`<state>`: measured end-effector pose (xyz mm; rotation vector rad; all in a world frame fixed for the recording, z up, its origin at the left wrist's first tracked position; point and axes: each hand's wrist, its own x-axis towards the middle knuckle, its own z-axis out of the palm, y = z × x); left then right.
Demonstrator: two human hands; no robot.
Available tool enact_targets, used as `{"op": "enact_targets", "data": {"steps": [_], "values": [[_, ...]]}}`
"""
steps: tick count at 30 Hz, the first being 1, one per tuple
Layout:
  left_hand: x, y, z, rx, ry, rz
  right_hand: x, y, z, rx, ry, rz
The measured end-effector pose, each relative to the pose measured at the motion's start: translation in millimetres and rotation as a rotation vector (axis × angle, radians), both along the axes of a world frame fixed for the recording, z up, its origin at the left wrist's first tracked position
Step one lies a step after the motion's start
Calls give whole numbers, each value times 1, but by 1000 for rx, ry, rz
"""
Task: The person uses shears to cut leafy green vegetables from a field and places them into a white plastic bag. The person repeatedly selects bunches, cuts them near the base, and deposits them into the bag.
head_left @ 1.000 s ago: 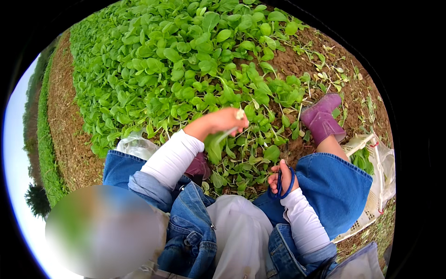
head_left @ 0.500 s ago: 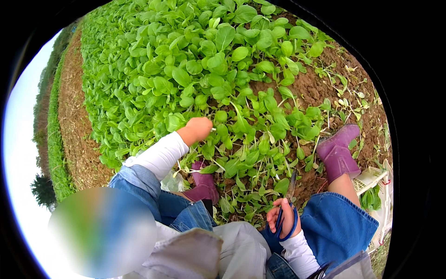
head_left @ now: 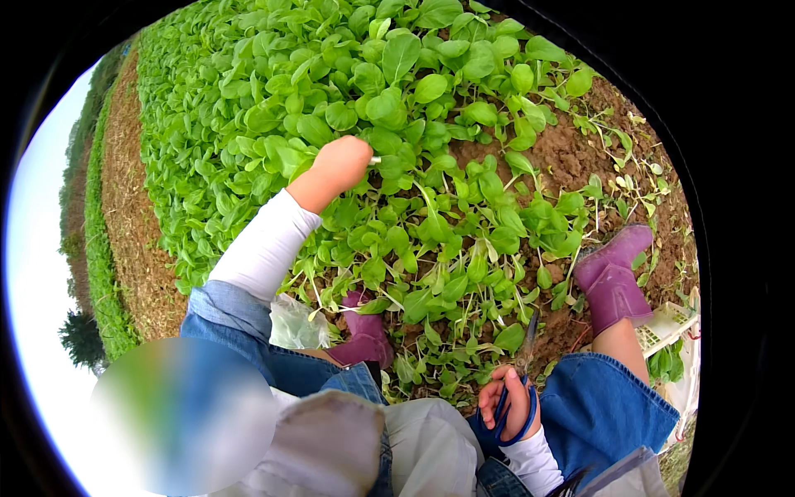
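My left hand (head_left: 341, 166) is closed over the bed of leafy greens (head_left: 248, 99). A short pale stem end (head_left: 375, 160) pokes out of the fist on the right, and broad green leaves (head_left: 286, 156) show on its other side, so it grips a leafy green plant. Low in front of me, my right hand (head_left: 520, 404) has its fingers through the blue handles of a pair of scissors (head_left: 528, 344). The blades point up and away, over soil and leaf scraps, touching no plant that I can see.
My purple boots (head_left: 364, 335) stand either side of cut and loose leaves. At the right is a white plastic crate (head_left: 667, 325) with greens (head_left: 665, 360) in it. A clear plastic bag (head_left: 298, 323) lies by the left boot. Brown soil (head_left: 571, 153) shows at the right.
My left hand has moved up and away over the bed, still closed with the pale stem end showing. My right hand with the scissors has barely shifted.
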<state>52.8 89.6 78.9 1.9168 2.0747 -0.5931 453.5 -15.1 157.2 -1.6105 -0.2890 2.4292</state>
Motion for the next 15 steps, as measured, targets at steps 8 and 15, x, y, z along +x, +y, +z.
{"op": "enact_targets", "data": {"steps": [8, 15], "values": [[-47, -90, -39, -61, 328, -618, 0, 1, 0, -24, -11, -32], [-27, -79, -33, -119, 235, -567, 0, 1, -2, -30, -38, -31]]}}
